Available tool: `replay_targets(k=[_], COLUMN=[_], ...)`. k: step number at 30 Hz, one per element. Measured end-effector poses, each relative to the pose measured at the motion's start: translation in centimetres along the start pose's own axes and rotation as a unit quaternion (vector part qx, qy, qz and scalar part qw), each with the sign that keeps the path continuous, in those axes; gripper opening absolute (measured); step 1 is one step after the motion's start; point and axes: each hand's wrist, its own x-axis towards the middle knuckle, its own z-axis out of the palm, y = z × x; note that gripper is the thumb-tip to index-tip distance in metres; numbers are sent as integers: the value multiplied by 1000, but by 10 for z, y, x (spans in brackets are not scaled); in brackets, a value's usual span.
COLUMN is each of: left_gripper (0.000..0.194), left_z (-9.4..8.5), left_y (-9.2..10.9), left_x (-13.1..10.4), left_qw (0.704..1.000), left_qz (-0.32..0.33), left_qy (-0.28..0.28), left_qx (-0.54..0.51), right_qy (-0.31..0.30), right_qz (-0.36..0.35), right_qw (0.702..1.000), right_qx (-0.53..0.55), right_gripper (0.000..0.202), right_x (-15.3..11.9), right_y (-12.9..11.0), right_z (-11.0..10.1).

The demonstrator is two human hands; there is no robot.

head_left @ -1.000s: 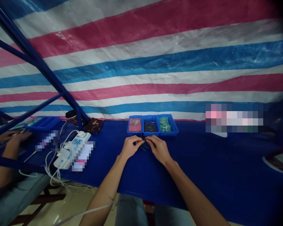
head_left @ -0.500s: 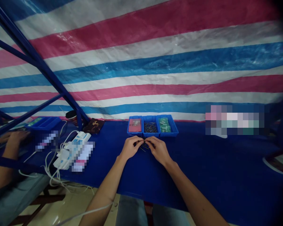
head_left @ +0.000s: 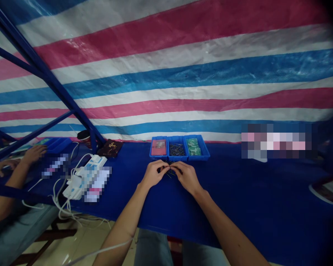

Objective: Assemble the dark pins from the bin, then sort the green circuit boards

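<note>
My left hand (head_left: 154, 173) and my right hand (head_left: 186, 175) meet over the blue table, fingertips pinched together and almost touching. Whatever sits between the fingertips is too small to make out. Under and around the fingers lie several thin dark metal pieces, like screws or pins (head_left: 170, 175). Just beyond the hands stand three joined blue bins. Pink-red flat pieces (head_left: 158, 147) fill the left bin, a heap of the same thin dark pieces (head_left: 177, 149) the middle one, and green circuit boards (head_left: 193, 147) the right one.
To the left lie a white power strip (head_left: 86, 177) with tangled cables, a blurred phone-like item (head_left: 97, 184) and a dark brown packet (head_left: 110, 148). A blue metal frame (head_left: 58, 87) separates a co-worker's hands (head_left: 34, 153) and blue tray (head_left: 54, 145). A striped sheet (head_left: 183, 81) hangs behind.
My hands stay in nearly the same place, with only slight finger movement. At the left, the co-worker's hand has moved up toward the blue tray.
</note>
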Motion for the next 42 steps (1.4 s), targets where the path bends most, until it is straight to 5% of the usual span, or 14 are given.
replay_targets(k=[21,38,42], left_gripper=[19,20,23], left_z=[0,5,4], left_y=[2,6,5], left_x=[0,-1,0], left_qw=[1000,1000,1000], left_qz=[2,3,-8], left_qy=[11,11,28], left_qx=[2,5,11], right_qy=[-15,-29,-21], right_qz=[24,41,49], right_qw=[998,992,997], right_qx=[-63,-112,-57], right_gripper=[18,39,22], right_x=[-1,0,0], right_y=[-4,-6,-5], right_z=[2,1,-1])
